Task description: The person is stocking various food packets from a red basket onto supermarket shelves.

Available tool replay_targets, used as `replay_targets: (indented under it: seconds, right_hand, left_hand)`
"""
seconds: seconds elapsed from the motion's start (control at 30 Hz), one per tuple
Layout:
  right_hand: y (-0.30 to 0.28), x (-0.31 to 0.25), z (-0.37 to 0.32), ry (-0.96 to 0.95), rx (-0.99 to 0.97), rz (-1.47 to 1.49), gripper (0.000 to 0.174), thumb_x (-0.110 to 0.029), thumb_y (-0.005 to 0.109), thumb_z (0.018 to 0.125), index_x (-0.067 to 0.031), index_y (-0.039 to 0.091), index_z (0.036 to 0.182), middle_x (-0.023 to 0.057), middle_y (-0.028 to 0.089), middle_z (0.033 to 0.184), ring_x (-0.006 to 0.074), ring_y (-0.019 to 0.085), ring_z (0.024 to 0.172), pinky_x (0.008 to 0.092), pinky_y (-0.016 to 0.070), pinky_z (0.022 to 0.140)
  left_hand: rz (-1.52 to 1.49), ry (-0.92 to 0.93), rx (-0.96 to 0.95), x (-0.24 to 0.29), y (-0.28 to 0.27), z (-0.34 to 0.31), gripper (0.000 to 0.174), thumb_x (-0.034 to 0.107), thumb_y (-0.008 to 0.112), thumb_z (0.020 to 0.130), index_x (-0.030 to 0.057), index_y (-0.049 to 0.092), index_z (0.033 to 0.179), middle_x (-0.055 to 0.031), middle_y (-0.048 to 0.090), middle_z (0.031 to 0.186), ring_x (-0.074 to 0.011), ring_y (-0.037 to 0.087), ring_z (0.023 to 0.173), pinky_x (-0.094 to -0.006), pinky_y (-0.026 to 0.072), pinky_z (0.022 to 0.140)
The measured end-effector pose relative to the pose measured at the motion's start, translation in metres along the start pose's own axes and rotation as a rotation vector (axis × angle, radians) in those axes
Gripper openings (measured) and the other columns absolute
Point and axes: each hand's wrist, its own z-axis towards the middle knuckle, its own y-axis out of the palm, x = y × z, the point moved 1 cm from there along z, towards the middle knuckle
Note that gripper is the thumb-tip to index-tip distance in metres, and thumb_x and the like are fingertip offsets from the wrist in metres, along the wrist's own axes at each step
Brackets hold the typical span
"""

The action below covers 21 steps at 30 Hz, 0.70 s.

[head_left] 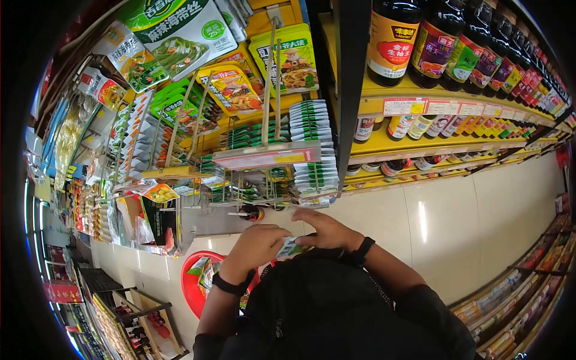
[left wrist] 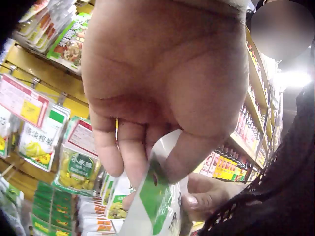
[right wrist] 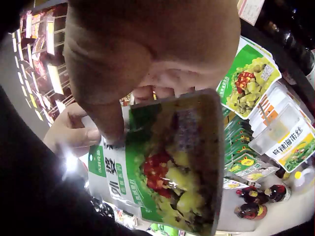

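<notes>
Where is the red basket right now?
In the head view, the red basket is low and left of centre, against the pale floor, partly hidden behind the person's left forearm.

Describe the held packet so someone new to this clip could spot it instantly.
Find the yellow rack, then the left hand and right hand in front of it. Between them is the packet: white and green, picturing red bits on yellow-green vegetables. A lookalike hangs on the rack; only this one is gripped.
</notes>
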Motion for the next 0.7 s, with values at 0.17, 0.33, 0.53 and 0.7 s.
replay_targets:
  seconds: [0.17, 0.33, 0.53, 0.7]
  right_hand:
    - [-0.001, -0.003, -0.005, 0.205, -0.168, 0.24, 0.04, -0.016, 0.067, 0.09, -0.0028, 0.056, 0.126, 0.0178, 0.067, 0.106, 0.0287, 0.066, 0.097, 0.0371, 0.0499, 0.088]
    - [-0.014, 0.026, -0.028, 0.362, 0.051, 0.51, 0.03, -0.015, 0.064, 0.094, -0.0031, 0.061, 0.121, 0.0067, 0.068, 0.103, 0.0124, 0.062, 0.091, 0.0306, 0.0512, 0.081]
    - [-0.03, 0.077, -0.05, 0.616, 0.317, 0.689, 0.027, -0.023, 0.062, 0.098, -0.0025, 0.066, 0.114, 0.0014, 0.069, 0.098, 0.0092, 0.061, 0.091, 0.027, 0.0497, 0.082]
    - [-0.035, 0.093, -0.049, 0.574, 0.355, 0.684, 0.027, -0.023, 0.059, 0.099, -0.0021, 0.066, 0.115, 0.0025, 0.069, 0.1, 0.0095, 0.061, 0.091, 0.0275, 0.0497, 0.083]
  left_hand:
    - [-0.017, 0.008, 0.031, 0.015, 0.01, 0.028, 0.019, 0.012, 0.064, 0.085, 0.0068, 0.065, 0.103, -0.0146, 0.066, 0.095, -0.0363, 0.063, 0.088, -0.044, 0.0505, 0.078]
    - [-0.081, 0.018, 0.292, 0.018, 0.012, 0.053, 0.043, 0.011, 0.065, 0.084, 0.0063, 0.052, 0.125, -0.0185, 0.057, 0.122, -0.0389, 0.058, 0.108, -0.0427, 0.049, 0.09]
    - [-0.085, -0.088, 0.136, 0.019, 0.032, 0.069, 0.058, 0.007, 0.069, 0.083, 0.0008, 0.045, 0.135, -0.0202, 0.051, 0.124, -0.0384, 0.056, 0.108, -0.0402, 0.0472, 0.095]
    - [-0.257, -0.118, 0.122, 0.013, 0.037, 0.067, 0.057, 0.01, 0.068, 0.086, 0.0055, 0.045, 0.138, -0.0176, 0.052, 0.12, -0.028, 0.062, 0.098, -0.0357, 0.0525, 0.085]
